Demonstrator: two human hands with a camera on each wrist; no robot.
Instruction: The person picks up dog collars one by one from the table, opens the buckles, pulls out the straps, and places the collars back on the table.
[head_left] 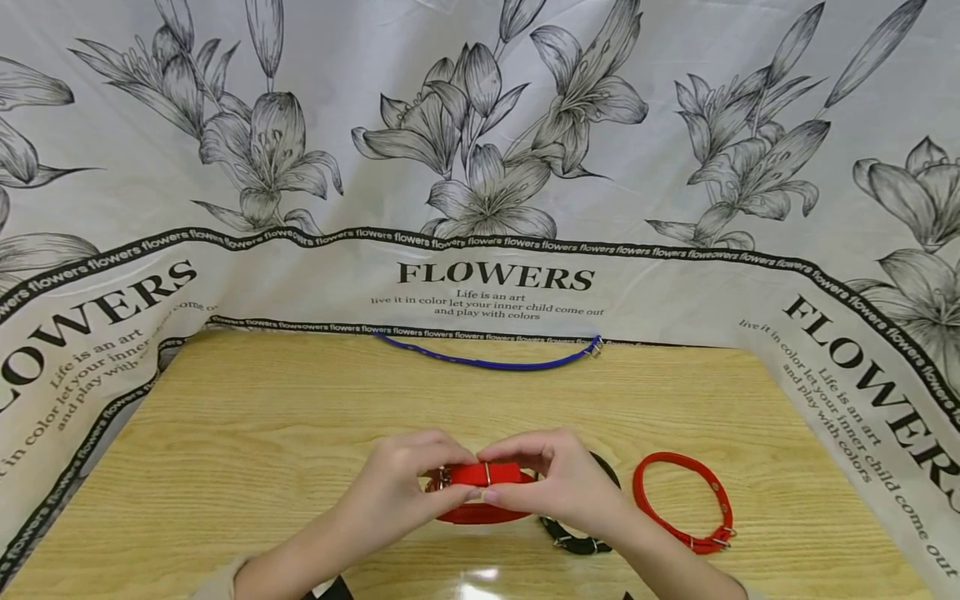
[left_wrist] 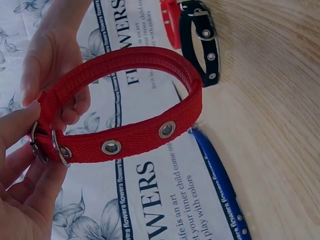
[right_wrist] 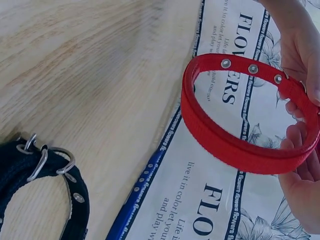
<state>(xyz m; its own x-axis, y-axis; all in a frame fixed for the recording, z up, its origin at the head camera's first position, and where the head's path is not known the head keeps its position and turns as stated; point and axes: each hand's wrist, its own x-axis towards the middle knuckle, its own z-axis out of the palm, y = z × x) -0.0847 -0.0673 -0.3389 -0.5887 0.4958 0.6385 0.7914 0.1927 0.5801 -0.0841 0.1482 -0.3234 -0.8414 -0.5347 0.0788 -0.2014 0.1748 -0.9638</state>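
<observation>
Both hands hold a red collar (head_left: 483,514), buckled into a loop, over the wooden table. My left hand (head_left: 397,479) pinches it beside its metal buckle and ring, seen close in the left wrist view. Thumb and fingers of my right hand (head_left: 558,483) pinch the strap by a narrow metal keeper, with the fingertips of the two hands nearly meeting. Metal eyelets line the red strap (left_wrist: 137,147). Behind the right hand lies a black collar (head_left: 577,546), looped and partly hidden by that hand.
A second red collar (head_left: 640,496) lies looped to the right on the table (head_left: 285,417). At the table's back edge a blue collar (head_left: 495,365) is stretched out. Flower-printed fabric (head_left: 495,325) hangs around the back and sides.
</observation>
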